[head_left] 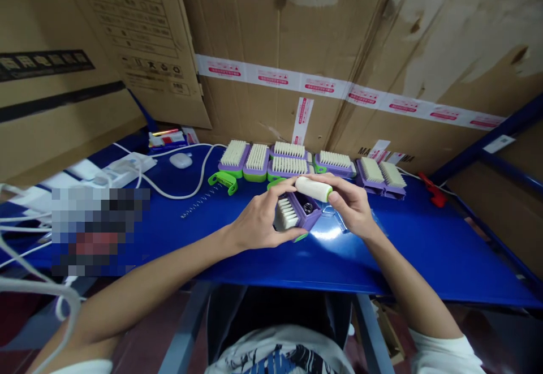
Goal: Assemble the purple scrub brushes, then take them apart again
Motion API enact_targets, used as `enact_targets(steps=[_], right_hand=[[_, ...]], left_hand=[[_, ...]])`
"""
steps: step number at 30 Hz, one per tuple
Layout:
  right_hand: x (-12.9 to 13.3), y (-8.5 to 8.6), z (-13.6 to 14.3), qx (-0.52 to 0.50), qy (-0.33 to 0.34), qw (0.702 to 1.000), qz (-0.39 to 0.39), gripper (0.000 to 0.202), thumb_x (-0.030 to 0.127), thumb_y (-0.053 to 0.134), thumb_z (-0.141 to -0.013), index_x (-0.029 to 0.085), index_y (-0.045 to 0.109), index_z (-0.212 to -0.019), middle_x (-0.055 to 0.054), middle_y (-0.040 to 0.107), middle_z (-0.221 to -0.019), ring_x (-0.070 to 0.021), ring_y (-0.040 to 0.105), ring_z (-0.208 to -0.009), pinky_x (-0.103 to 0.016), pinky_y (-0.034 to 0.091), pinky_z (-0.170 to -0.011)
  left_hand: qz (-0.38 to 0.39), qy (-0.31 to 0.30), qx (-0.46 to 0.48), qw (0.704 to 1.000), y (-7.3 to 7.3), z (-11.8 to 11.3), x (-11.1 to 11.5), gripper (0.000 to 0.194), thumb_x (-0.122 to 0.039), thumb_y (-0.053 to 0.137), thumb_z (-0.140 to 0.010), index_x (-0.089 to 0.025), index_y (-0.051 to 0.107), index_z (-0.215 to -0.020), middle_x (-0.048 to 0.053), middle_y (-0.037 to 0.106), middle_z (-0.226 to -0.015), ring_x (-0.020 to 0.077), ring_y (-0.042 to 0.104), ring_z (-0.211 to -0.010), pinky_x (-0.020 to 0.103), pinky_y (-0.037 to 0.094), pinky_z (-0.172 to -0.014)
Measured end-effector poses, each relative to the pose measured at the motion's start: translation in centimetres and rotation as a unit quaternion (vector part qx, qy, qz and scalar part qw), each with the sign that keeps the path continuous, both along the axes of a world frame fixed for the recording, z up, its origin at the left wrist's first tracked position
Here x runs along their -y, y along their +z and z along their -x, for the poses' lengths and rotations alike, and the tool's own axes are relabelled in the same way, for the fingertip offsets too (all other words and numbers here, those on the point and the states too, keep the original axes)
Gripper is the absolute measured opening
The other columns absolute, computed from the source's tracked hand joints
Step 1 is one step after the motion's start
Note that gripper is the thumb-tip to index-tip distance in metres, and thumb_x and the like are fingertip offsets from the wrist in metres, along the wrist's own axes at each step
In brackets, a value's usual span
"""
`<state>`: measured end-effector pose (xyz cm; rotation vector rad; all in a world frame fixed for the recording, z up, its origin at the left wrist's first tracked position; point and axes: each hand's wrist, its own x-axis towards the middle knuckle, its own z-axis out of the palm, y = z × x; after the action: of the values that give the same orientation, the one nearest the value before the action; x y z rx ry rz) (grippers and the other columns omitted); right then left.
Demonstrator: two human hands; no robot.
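Note:
My left hand (265, 219) is closed around a purple brush (311, 219) with cream bristles, tilted so its open side shows. Inside that opening sits a dark coiled spring (307, 209). Just above it, my right hand (353, 203) grips a white roller-shaped piece (313, 189) with a green end; fingertips of the left hand come close to its other end. Behind the hands stand several purple and green brushes (256, 162), bristles up. A loose green cap (224, 181) and a long thin spring (200, 202) lie left of my left hand.
On the blue table (428, 249) a white mouse (180, 160) and power strip (127, 167) with cables are at the left. A red tool (433, 190) lies at the right. Cardboard (263, 17) walls the back. Clear plastic pieces (335, 215) lie behind my right hand.

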<state>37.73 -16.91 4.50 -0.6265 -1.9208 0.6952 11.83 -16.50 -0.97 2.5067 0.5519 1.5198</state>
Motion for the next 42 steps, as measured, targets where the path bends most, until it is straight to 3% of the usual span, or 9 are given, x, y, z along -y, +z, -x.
enact_targets(steps=[4,9,11,13,17,20,26,32,42], right_hand=[[0.7,0.7,0.3,0.06,-0.025,0.996,-0.06,0.034,0.049,0.063,-0.117,0.031,0.081,-0.14,-0.009,0.084,-0.141,-0.0288,0.079,-0.133,-0.056,0.061,-0.119],[2.4,0.7,1.6,0.083,-0.08,0.987,-0.11,0.031,0.03,0.062,-0.115,0.03,0.079,-0.142,-0.009,0.083,-0.142,-0.028,0.078,-0.135,-0.054,0.065,-0.117],[3.0,0.7,2.3,0.076,-0.118,0.98,-0.141,0.028,0.029,0.071,-0.11,0.028,0.081,-0.136,-0.011,0.084,-0.134,-0.0281,0.081,-0.125,-0.05,0.068,-0.108],[3.3,0.6,2.7,0.064,-0.145,0.975,-0.158,0.023,0.026,0.077,-0.106,0.026,0.083,-0.128,-0.011,0.085,-0.122,-0.0262,0.082,-0.112,-0.046,0.07,-0.096],[3.3,0.4,2.8,0.028,-0.147,0.981,-0.12,0.015,0.022,0.076,-0.107,0.026,0.085,-0.118,-0.007,0.088,-0.113,-0.0235,0.083,-0.104,-0.043,0.07,-0.092],[3.1,0.1,2.6,-0.015,-0.147,0.987,-0.067,0.013,0.026,0.083,-0.104,0.025,0.085,-0.116,-0.006,0.089,-0.113,-0.0233,0.085,-0.102,-0.043,0.071,-0.094],[3.4,0.7,2.4,-0.009,-0.147,0.988,-0.037,0.012,0.029,0.085,-0.102,0.025,0.086,-0.113,-0.005,0.089,-0.11,-0.0221,0.084,-0.096,-0.039,0.069,-0.087],[3.2,1.7,1.8,0.037,-0.108,0.992,-0.052,0.013,0.035,0.083,-0.105,0.026,0.086,-0.114,-0.006,0.089,-0.111,-0.0232,0.084,-0.099,-0.041,0.069,-0.092],[3.2,1.7,2.1,0.036,-0.15,0.988,0.0,0.026,0.047,0.084,-0.104,0.024,0.086,-0.114,-0.006,0.089,-0.106,-0.0221,0.082,-0.089,-0.037,0.067,-0.082]], left_hand=[[0.056,-0.008,0.028,0.998,-0.5,-0.1,0.0,0.1,-0.051,0.102,-0.087,-0.025,0.039,-0.16,0.029,0.065,-0.162,0.0416,0.074,-0.144,0.051,0.074,-0.105],[0.04,0.103,0.017,0.994,-0.2,-0.4,1.0,0.108,-0.067,0.101,-0.082,-0.025,0.045,-0.164,0.02,0.076,-0.149,0.0368,0.085,-0.121,0.046,0.075,-0.094],[0.019,0.125,0.013,0.992,0.1,-0.4,1.3,0.107,-0.076,0.096,-0.083,-0.024,0.049,-0.164,0.019,0.078,-0.145,0.0368,0.085,-0.118,0.047,0.074,-0.094],[0.032,0.091,0.005,0.995,0.7,-0.1,1.3,0.098,-0.08,0.085,-0.092,-0.021,0.054,-0.163,0.019,0.079,-0.144,0.0335,0.085,-0.112,0.044,0.073,-0.093],[0.122,-0.003,0.02,0.992,2.0,0.8,0.6,0.051,-0.056,0.07,-0.113,-0.019,0.072,-0.149,0.009,0.085,-0.109,0.0172,0.078,-0.08,0.028,0.069,-0.074],[0.151,0.003,0.067,0.986,2.3,0.8,0.2,0.033,-0.037,0.082,-0.107,-0.019,0.082,-0.134,0.007,0.086,-0.105,0.016,0.078,-0.082,0.024,0.068,-0.071],[0.144,-0.006,0.113,0.983,2.1,0.1,0.4,0.036,-0.038,0.096,-0.095,-0.019,0.087,-0.125,0.009,0.086,-0.105,0.0169,0.08,-0.082,0.025,0.07,-0.07],[0.137,-0.011,0.117,0.984,2.2,-0.1,0.5,0.037,-0.039,0.098,-0.093,-0.019,0.088,-0.124,0.007,0.083,-0.1,0.0149,0.076,-0.079,0.024,0.069,-0.068],[0.125,-0.021,0.123,0.984,1.8,-0.1,0.1,0.036,-0.038,0.097,-0.095,-0.019,0.086,-0.124,0.007,0.084,-0.102,0.0147,0.076,-0.077,0.027,0.07,-0.072]])
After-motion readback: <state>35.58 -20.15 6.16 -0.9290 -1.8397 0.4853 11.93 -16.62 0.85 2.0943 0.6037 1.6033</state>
